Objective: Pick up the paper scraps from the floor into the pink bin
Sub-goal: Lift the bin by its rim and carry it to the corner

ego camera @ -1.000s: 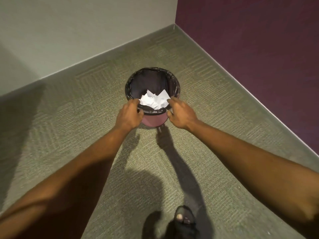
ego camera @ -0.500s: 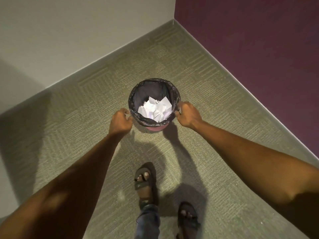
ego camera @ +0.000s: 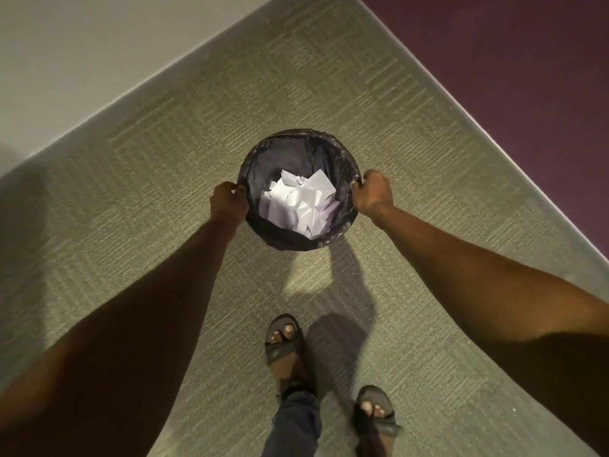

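The bin [ego camera: 290, 240], lined with a black bag that hides its pink wall from this angle, sits between my arms. White paper scraps [ego camera: 301, 202] lie piled inside it. My left hand [ego camera: 228, 201] grips the rim on the left side. My right hand [ego camera: 374, 192] grips the rim on the right side. The bin's shadow falls on the carpet below it, toward my feet. No loose scraps show on the carpet around it.
Green-grey carpet [ego camera: 379, 103] covers the floor. A white wall [ego camera: 82, 61] runs along the left, a dark purple wall [ego camera: 527, 77] along the right, meeting in a corner beyond the top edge. My sandalled feet [ego camera: 285, 344] stand just behind the bin.
Both hands slid from the near rim out to the bin's left and right sides. The view has come closer over the bin, and my feet have stepped into view.
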A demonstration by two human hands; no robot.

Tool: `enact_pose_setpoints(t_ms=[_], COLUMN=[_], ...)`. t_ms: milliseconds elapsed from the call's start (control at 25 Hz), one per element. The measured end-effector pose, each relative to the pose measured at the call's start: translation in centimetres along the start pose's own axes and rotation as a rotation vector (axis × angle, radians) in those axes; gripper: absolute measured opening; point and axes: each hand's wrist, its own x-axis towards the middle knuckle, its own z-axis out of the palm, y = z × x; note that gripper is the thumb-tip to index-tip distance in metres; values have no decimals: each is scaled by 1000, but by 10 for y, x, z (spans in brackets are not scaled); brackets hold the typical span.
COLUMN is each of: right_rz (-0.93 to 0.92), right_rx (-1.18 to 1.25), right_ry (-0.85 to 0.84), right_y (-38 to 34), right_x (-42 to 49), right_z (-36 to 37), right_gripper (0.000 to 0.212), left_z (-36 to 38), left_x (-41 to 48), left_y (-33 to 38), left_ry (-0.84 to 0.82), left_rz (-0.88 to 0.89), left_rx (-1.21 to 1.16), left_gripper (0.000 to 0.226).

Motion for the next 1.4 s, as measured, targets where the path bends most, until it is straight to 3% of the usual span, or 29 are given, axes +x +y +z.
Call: enact_pose_setpoints(t_ms=[280,480,720,880,1080,1200,1400], right_rz=[62,64,-5,-39,-68,-70,-74], right_rx=[-25,-46,61,103,60,82,161], right_ry=[-11,-45,-33,0,15,28,51], right_y=[1,-13,-62,-104,-152,-174,-199], right_x=[18,-16,-99,-157,-206,-221,-241], right_z=[4,-27,-122,-198,-280,-314,-349], right_gripper=[30,24,14,17,25,30,18], left_z=[-3,-43,-143,-207,-282,-311,-339], left_x=[26,-13,-100,-148,-197,-214,-230], left_y=[-5,14,63,102,178,210,236], left_ry=[-69,-149,-131,-123,-232,-247,-248], left_rz=[5,-32,131,144,177,178,157], left_rx=[27,-61,-108,-216,-302,-344,-379], left_gripper=[23,24,13,11,15,32,19])
